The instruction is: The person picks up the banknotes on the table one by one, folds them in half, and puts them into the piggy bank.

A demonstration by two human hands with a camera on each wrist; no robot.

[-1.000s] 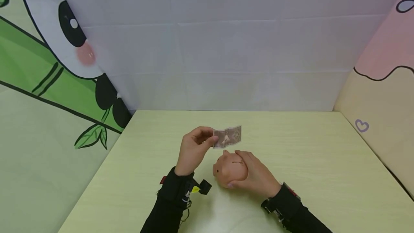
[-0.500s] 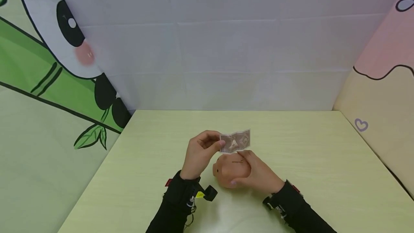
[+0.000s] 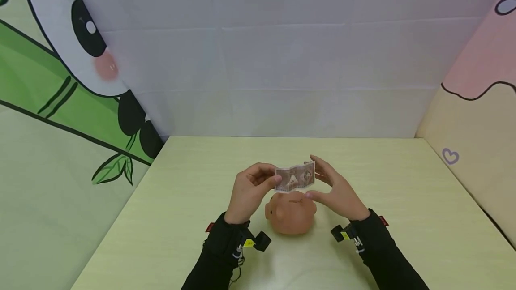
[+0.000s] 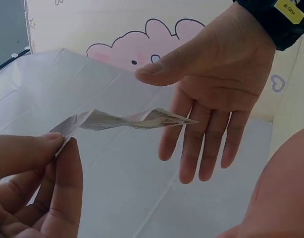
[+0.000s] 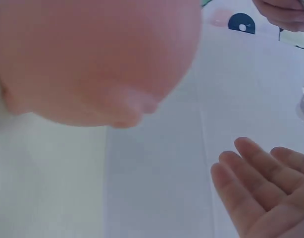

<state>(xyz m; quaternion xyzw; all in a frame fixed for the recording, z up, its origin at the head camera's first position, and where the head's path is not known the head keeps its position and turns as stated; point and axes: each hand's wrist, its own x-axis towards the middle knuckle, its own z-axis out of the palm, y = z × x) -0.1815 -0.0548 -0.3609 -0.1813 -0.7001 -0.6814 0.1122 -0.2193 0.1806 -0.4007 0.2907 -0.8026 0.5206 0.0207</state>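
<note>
Banknote (image 3: 294,178) hangs lengthwise left to right, near the top of the piggy bank (image 3: 291,217), left end pinched in my left grip (image 3: 249,191). My right grip (image 3: 341,193), straight-fingered, holding nothing, is nearest the other end.

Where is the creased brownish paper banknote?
In the head view, right of centre, the banknote is in the left hand's grip above the round pink pig figure.
</note>
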